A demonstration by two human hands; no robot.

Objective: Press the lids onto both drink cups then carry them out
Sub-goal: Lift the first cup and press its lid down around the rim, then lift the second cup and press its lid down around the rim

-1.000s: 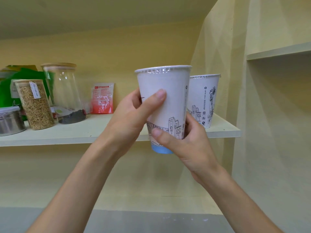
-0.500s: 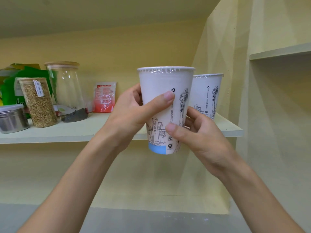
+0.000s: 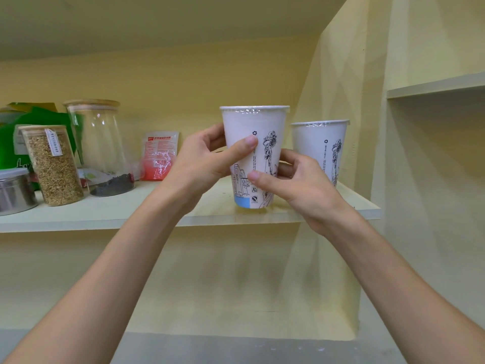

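A white paper cup (image 3: 252, 124) with black line drawings and a clear lid on its rim stands at the front of the pale shelf (image 3: 162, 208), its base on or just above the board. My left hand (image 3: 202, 166) wraps its left side, thumb across the front. My right hand (image 3: 296, 182) grips its lower right side. A second lidded cup (image 3: 319, 145) of the same kind stands on the shelf behind and to the right, partly hidden by my right hand.
On the shelf's left stand a grain-filled jar (image 3: 53, 166), a tall glass jar (image 3: 101, 148) with dark leaves at the bottom, a metal tin (image 3: 14, 191), green bags (image 3: 39, 119) and a red sachet (image 3: 158, 156). A side wall (image 3: 420, 179) closes the right.
The cup in my hands has moved from in front of the shelf edge onto or just over the board, turning so the statue drawing faces me. My right hand shifted to its right side.
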